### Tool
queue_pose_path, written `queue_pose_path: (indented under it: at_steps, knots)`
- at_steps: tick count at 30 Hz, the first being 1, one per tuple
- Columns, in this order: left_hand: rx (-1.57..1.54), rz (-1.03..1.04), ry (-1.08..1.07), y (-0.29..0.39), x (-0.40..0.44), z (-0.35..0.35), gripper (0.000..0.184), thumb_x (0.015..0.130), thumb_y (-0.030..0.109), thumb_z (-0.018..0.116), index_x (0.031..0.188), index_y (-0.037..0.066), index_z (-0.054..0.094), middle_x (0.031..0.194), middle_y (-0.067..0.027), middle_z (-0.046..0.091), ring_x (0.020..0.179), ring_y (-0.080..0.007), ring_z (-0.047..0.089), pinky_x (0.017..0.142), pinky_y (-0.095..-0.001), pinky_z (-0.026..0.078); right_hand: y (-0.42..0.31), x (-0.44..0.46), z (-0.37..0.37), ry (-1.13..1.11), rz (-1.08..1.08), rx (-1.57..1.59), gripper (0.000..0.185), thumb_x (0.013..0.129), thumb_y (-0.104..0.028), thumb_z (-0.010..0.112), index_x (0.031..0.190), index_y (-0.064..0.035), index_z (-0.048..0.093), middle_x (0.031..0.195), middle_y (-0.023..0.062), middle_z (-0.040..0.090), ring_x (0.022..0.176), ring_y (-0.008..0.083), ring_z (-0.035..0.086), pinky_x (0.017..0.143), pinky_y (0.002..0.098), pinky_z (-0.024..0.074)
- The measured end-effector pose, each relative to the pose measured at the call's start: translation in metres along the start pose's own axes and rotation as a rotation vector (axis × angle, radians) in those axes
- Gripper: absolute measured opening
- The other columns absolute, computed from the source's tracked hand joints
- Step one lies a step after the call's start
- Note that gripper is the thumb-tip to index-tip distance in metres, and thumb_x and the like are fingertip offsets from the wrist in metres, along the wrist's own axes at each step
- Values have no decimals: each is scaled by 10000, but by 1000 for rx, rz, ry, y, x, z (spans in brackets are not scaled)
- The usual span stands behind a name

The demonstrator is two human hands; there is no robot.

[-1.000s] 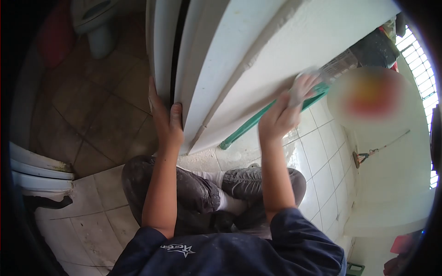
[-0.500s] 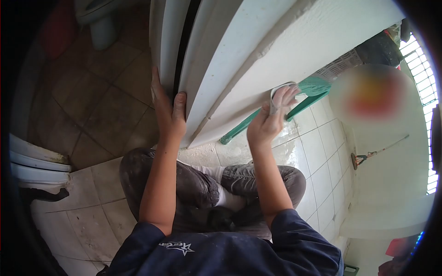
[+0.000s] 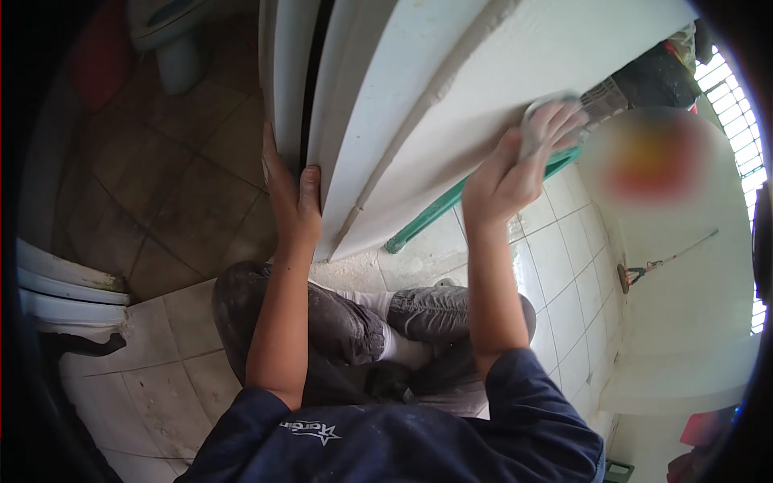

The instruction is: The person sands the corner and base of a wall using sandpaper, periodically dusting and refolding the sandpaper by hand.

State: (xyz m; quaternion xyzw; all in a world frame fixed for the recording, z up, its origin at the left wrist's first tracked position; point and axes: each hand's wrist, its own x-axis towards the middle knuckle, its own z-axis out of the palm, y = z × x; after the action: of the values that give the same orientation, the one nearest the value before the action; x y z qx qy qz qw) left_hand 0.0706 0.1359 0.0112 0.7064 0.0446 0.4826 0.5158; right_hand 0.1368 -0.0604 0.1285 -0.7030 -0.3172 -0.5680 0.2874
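While I sit cross-legged on the pale square floor tiles (image 3: 407, 258), both arms reach forward, hands well apart. Left hand (image 3: 295, 201) clamped on the near end of the tall, white, smooth-faced door frame (image 3: 345, 113): fingers along its left side, thumb on the front, just beside the narrow black vertical groove (image 3: 315, 72). Grip looks firm, thumb spread from fingers.

Right hand (image 3: 519, 165) farther off, to the right, part curled round a thin, pale grey, flexible pad (image 3: 530, 138). Thumb on one side, fingers laid over the other. Pad is up at the broad, white, painted wall (image 3: 483, 88), right of the frame, above the long green bar (image 3: 435, 219). Blur on fingers and pad; cannot tell whether its whole face meets the wall.

Judgement on doing this well: hold the pad flat, pressure spread over all the fingers, so that no edge digs in. Light, even strokes should suit the smooth face; more care near the rough ridge (image 3: 431, 105) beside the frame, where a thin pad could snag. Knuckles want clearance from the green bar. Left-hand grip probably best as a brace, leaving the right wrist loose.
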Motion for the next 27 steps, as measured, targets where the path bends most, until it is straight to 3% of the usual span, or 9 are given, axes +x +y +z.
queue_pose_path:
  at_steps: [4, 9, 12, 18, 20, 23, 27]
  knots:
    - [-5, 7, 7, -1, 1, 0, 978, 919, 698, 353, 1483, -78, 166, 1476, -334, 278, 1377, -460, 294, 1122, -498, 244, -1, -7, -1, -29, 90, 7, 455, 930, 45, 489, 1379, 98, 434, 1471, 318, 332, 1431, 438, 189, 1150, 579, 65]
    - [6, -6, -1, 2, 0, -1, 967, 925, 697, 330, 1485, -74, 168, 1473, -340, 273, 1375, -460, 297, 1119, -496, 251, -15, -109, -5, -251, 126, 69, 479, 875, 98, 519, 1349, 112, 458, 1431, 331, 387, 1411, 461, 239, 1150, 573, 116]
    - [21, 13, 1, 0, 2, -1, 964, 926, 696, 330, 1484, -74, 171, 1471, -346, 271, 1375, -461, 298, 1117, -497, 253, -19, -28, -1, -87, 12, 85, 482, 873, 97, 527, 1349, 117, 455, 1430, 333, 388, 1411, 459, 245, 1153, 566, 115]
    - [-14, 10, -4, -2, 3, 0, 961, 928, 687, 342, 1483, -78, 167, 1477, -340, 266, 1381, -461, 288, 1120, -497, 246, -23, -14, 9, 12, 30, 55, 455, 884, 93, 501, 1335, 135, 460, 1393, 348, 425, 1383, 463, 307, 1156, 562, 90]
    - [2, 11, -3, 0, 3, -1, 962, 928, 686, 343, 1485, -76, 160, 1481, -335, 262, 1384, -459, 284, 1121, -497, 244, -22, -98, 14, -98, 19, 82, 474, 861, 116, 475, 1335, 134, 463, 1379, 361, 431, 1378, 464, 319, 1157, 564, 84]
    - [5, -1, -10, 0, 2, -2, 968, 926, 690, 343, 1488, -73, 148, 1490, -328, 250, 1389, -452, 278, 1125, -495, 239, -28, -105, 0, -225, 68, 75, 510, 833, 133, 468, 1343, 129, 459, 1383, 373, 414, 1385, 464, 303, 1157, 568, 71]
    - [-45, -20, -34, 0, 0, 0, 964, 929, 688, 336, 1490, -72, 142, 1505, -311, 235, 1395, -438, 275, 1131, -488, 232, -20, -12, -2, -71, -3, 62, 502, 845, 124, 486, 1346, 120, 461, 1414, 324, 417, 1405, 433, 280, 1158, 564, 63]
